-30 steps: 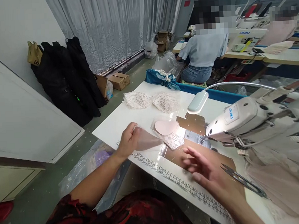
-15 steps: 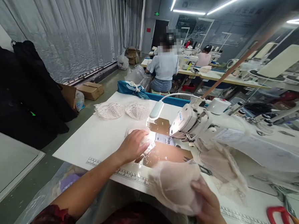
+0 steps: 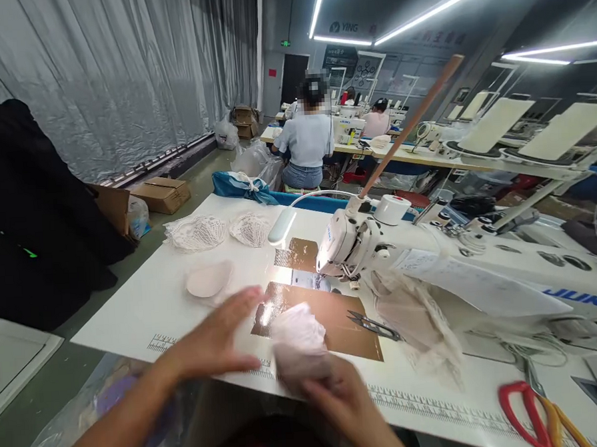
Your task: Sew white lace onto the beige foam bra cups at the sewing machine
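Observation:
My right hand [image 3: 337, 395] pinches a pale bra cup [image 3: 299, 333] just above the table's front edge; motion blurs its lower part. My left hand [image 3: 219, 338], somewhat blurred, hovers left of that cup with fingers and thumb apart, holding nothing. Beyond my left hand, a separate pale cup piece [image 3: 209, 281] lies on the white table. The sewing machine [image 3: 347, 244] stands ahead, its needle area lit by a small lamp [image 3: 282, 224]. A brown plate [image 3: 328, 309] lies before the needle, with thread snips [image 3: 376, 325] at its right side.
Two lace cups [image 3: 196, 233] lie at the table's far left. Beige lace fabric [image 3: 413, 317] is bunched under the machine arm. Red-handled scissors [image 3: 523, 412] rest at the front right. A co-worker [image 3: 305, 140] sits beyond the blue cloth [image 3: 236, 187].
My left hand has come off the pale piece near the needle and moved back, opening. My right hand has shifted left with the bra cup and turned it. The view has swung right.

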The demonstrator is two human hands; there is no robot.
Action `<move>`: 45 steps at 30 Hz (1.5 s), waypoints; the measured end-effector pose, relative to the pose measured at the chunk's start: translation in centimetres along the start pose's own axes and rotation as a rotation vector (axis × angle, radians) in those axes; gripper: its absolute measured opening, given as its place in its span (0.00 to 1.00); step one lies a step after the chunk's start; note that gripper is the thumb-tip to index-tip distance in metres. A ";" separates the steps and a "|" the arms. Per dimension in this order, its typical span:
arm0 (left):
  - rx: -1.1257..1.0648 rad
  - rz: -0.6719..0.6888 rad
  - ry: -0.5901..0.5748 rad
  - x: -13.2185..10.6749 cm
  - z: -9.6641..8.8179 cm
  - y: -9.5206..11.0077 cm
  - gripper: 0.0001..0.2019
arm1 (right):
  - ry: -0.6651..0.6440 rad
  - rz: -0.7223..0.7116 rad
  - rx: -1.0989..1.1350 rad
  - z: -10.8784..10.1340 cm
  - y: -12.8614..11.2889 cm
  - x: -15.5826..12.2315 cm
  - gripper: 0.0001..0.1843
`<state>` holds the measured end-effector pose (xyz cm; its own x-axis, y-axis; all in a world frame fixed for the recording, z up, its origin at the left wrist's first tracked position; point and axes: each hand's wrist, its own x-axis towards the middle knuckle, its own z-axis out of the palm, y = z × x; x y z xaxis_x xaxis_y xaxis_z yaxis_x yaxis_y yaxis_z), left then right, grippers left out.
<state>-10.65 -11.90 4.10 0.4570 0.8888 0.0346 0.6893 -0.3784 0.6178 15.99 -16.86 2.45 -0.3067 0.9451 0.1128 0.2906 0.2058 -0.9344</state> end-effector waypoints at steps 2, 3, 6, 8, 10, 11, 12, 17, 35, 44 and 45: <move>-0.262 0.133 -0.224 -0.1 0.4 2.2 0.33 | -0.158 -0.076 0.098 1.3 -0.4 1.6 0.07; -0.355 0.135 -0.269 -0.2 0.6 2.8 0.27 | -0.142 -0.129 0.084 1.5 -0.7 2.0 0.04; -0.378 -0.052 -0.072 -0.5 0.5 2.3 0.14 | 0.102 -0.319 -0.036 0.3 -1.8 2.3 0.06; -0.336 -0.204 0.110 -0.6 0.5 1.3 0.12 | 0.297 -0.391 -0.113 -0.9 -2.0 2.3 0.08; -0.490 -0.271 0.088 -0.6 0.9 1.0 0.17 | 0.406 -0.349 -0.152 -1.6 -1.8 2.6 0.08; -0.640 -0.240 0.003 -0.5 1.3 1.4 0.20 | 0.384 -0.288 -0.134 -1.6 -1.5 2.8 0.06; -0.804 -0.169 -0.101 -0.4 1.7 1.9 0.24 | 0.295 -0.204 -0.079 -1.5 -1.1 3.1 0.05; -1.157 0.210 -0.290 0.9 3.5 4.8 0.37 | -0.232 0.243 0.486 -0.1 1.1 3.5 0.12; -1.364 -0.367 0.025 0.9 6.2 2.5 0.08 | 0.195 0.282 0.583 -0.1 2.4 2.8 0.33; -1.593 -0.431 0.378 2.2 8.3 5.2 0.15 | 0.047 0.160 0.408 -0.3 2.8 2.6 0.16; -1.591 -0.434 0.387 2.1 8.5 5.4 0.17 | 0.042 0.149 0.358 -0.3 2.6 2.6 0.13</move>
<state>-1.18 -14.24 0.87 0.0798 0.9472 -0.3105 -0.5993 0.2945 0.7444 16.22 -13.79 0.44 -0.2451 0.9691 -0.0266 -0.0076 -0.0294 -0.9995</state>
